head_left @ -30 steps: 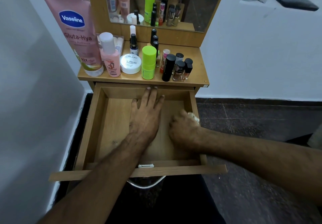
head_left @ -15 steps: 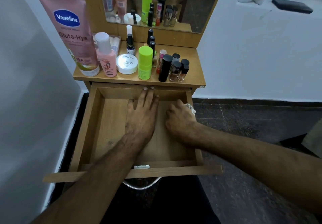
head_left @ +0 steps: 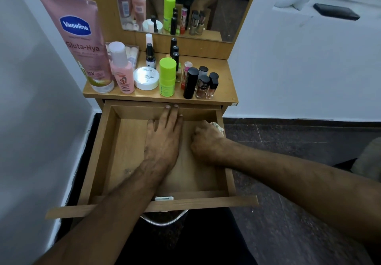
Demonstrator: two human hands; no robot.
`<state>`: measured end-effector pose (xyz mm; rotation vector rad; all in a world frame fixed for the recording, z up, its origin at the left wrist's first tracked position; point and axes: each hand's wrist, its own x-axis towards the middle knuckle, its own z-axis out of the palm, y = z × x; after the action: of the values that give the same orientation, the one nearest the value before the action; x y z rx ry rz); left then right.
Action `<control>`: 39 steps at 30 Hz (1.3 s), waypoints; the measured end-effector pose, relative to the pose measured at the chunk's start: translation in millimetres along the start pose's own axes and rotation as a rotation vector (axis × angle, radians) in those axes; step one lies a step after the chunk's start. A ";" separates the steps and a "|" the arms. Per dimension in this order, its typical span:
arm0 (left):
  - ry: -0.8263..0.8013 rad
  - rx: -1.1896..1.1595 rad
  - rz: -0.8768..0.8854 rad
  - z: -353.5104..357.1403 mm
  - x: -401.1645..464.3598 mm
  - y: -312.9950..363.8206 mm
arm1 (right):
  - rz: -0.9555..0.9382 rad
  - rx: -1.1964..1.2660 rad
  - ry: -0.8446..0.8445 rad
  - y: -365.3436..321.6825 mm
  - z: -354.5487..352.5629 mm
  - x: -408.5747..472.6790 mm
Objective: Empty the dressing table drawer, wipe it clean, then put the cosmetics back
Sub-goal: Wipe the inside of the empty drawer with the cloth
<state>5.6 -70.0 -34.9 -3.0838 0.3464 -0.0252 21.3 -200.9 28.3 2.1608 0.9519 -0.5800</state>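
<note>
The right hand [head_left: 206, 141] is working toward the back right corner of the drawer [head_left: 127, 151] now, a touch further in than a second ago, fingers curled tight around a pale cloth [head_left: 217, 126] that is just peeking out against the right wall. The left hand [head_left: 162, 139] is lying flat with straight fingers on the drawer floor, fingertips reaching the back wall — holding nothing and barely shifting, bracing the drawer, I'd say. The drawer itself is sitting pulled fully out and holding only the two hands, so the emptying is done and the wiping is moving along the right side; the left half looks to be waiting its turn. The cosmetics — Vaseline tube [head_left: 80, 38], pink bottle [head_left: 121, 71], white jar [head_left: 146, 78], green stick [head_left: 167, 77], small dark bottles [head_left: 203, 84] — are all standing on the tabletop [head_left: 224, 75] above, not yet going back.
</note>
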 end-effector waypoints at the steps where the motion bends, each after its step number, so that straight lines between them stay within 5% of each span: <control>1: -0.002 -0.003 -0.001 -0.1 -0.1 0.3 | -0.041 -0.014 -0.059 -7.1 2.3 -1.3; 6: -0.005 -0.013 -0.001 0.6 1.5 -0.3 | -0.174 -0.050 -0.125 -30.2 15.8 -14.8; 12: -0.021 0.004 0.000 -1.0 0.9 0.6 | -0.027 -0.007 -0.123 -23.8 15.3 -11.3; 18: -0.010 -0.004 0.001 -2.3 -0.8 1.2 | 0.159 -0.101 0.112 -2.6 7.6 -4.0; 23: -0.022 -0.017 -0.002 -2.0 1.1 0.3 | -0.002 -0.054 -0.030 -26.1 18.1 -11.4; 27: -0.017 -0.011 0.001 -0.6 0.2 0.3 | 0.114 0.003 -0.048 -17.5 13.0 -4.0; 31: -0.005 -0.007 -0.002 0.5 -0.4 -0.3 | 0.270 -0.153 0.064 -0.6 8.5 5.8; 39: -0.010 -0.005 -0.001 -0.1 -1.1 0.3 | 0.268 -0.363 0.009 -7.7 25.4 9.4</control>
<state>4.4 -70.1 -34.8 -3.0874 0.3446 -0.0087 18.3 -211.7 2.5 1.9183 0.6935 -0.2452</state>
